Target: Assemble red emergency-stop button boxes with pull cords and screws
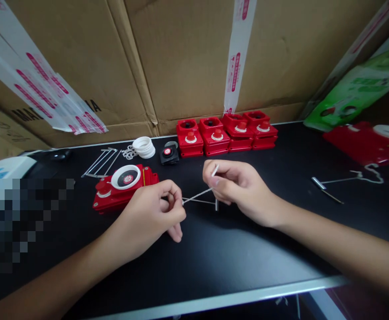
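Note:
A thin white cord runs taut between my two hands above the black tabletop. My left hand is closed, thumb and fingers pinching the cord's left end. Its other end sits between the thumb and index finger of my right hand, with a short white tip sticking up. Below the cord, a thin metal rod with a small cross-piece reaches from my left fingers toward the right. Partly behind my left hand lies a red housing with a white ring around a black disc and a red button.
Several red housings line the back against cardboard. White rings, a black square part and metal rods lie left of them. At right are another red housing, a corded rod and a green package.

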{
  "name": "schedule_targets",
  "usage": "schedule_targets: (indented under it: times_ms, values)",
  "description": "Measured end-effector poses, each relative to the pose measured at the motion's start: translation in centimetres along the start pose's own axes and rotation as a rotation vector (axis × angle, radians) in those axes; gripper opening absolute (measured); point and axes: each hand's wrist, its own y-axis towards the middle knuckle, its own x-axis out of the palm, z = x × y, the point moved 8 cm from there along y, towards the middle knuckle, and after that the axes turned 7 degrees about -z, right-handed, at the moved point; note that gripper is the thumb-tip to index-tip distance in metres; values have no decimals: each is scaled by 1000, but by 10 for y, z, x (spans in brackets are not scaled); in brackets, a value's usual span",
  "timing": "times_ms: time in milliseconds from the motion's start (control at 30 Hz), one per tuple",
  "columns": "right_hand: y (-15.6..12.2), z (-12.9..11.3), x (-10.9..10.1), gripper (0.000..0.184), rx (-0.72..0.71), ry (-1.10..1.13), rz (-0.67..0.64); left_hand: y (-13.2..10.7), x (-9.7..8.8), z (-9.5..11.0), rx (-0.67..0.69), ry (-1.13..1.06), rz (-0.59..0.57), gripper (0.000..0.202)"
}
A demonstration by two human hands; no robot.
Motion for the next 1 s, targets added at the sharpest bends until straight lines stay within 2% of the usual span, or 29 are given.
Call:
schedule_targets:
  times_ms: [200, 333, 433, 533, 633, 700, 733, 800, 900, 933, 1000]
  values:
    - [3, 7, -9, 21, 21, 31, 82, 0, 1, 2, 22, 9, -26, 13]
    - [3, 4, -16, 20, -1, 66, 145, -1, 1, 7, 77, 38, -10, 24]
    - [3, 2, -24, 19, -21, 89, 206, 0, 4, 7, 63, 163, -34, 8]
    - [0, 3, -39, 21, -35, 123, 318, -1, 6, 11, 83, 309, -64, 22]
    - [-5, 0, -56, 26, -88, 135, 450, -7, 7, 24, 207, 515, -126, 22]
    - [-6, -3, -63, 27, -121, 103, 487, -15, 3, 37, 325, 667, -125, 25]
    - [-6, -5, -64, 27, -120, 47, 477, -20, -3, 45, 383, 735, -86, 28]
    - [-4, -13, -55, 25, -111, -195, 378, -32, -21, 64, 498, 859, 81, 29]
    - [1, -17, -14, 12, -101, -708, 29, -52, -51, 90, 676, 1003, 352, 20]
    - [1, -13, 2, 8, -83, -849, -94, -55, -57, 95, 727, 1034, 371, 16]
    - [-1, -1, 23, 18, -9, -1055, -260, -52, -67, 97, 773, 1090, 352, 13]
